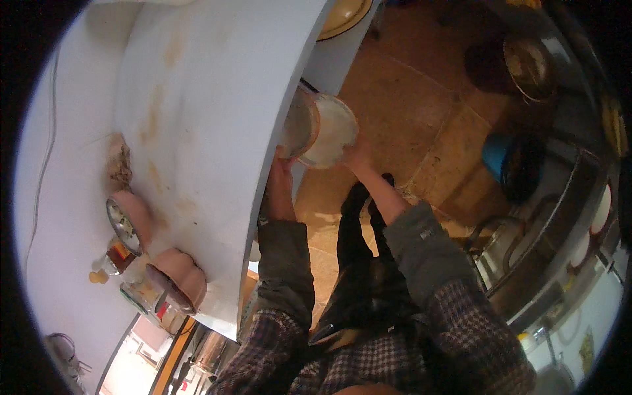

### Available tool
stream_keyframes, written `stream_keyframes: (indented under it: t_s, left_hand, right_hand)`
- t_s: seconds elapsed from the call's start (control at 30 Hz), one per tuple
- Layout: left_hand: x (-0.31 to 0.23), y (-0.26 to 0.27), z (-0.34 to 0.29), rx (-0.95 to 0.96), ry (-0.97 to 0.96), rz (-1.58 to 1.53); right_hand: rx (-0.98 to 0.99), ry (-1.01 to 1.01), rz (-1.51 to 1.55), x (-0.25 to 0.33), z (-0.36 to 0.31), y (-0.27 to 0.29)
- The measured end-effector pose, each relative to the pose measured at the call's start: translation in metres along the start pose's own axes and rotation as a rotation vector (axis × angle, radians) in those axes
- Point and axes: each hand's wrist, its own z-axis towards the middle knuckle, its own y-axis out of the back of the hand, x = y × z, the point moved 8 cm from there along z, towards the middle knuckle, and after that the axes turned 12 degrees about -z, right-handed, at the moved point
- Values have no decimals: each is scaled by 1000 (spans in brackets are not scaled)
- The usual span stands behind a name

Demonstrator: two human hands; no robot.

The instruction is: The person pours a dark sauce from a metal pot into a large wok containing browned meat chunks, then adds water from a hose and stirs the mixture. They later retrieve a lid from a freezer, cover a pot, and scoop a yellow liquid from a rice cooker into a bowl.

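Observation:
My right hand (357,155) grips the rim of a pale round bowl (334,131), held low beside the counter. My left hand (281,163) is closed at the lower edge of a second round, brownish-rimmed bowl (299,124), which overlaps the pale one. The counter's edge hides part of that bowl and some of my left fingers. What is inside the bowls is too blurred to make out.
A white counter (217,118) with brown stains runs along my left, holding pinkish pots (178,276) and glass jars (135,293). A yellowish basin (343,16) stands at the far end. On the tiled floor are a blue bucket (494,155) and a dark bucket (490,66).

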Motion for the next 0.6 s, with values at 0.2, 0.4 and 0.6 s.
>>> stream_keyframes:
  t_s: [0.2,0.4,0.6]
  left_hand:
    - [92,36,30,-17,237,-340]
    - [117,27,55,129,349,-583]
    - [71,-117,-96,252,941,-347]
  right_hand:
    - [-55,-115,539,-124,-102,86]
    - [-90,-313,731,-179,-217,168]
    - [-235,-318,971,-200,-339,231]
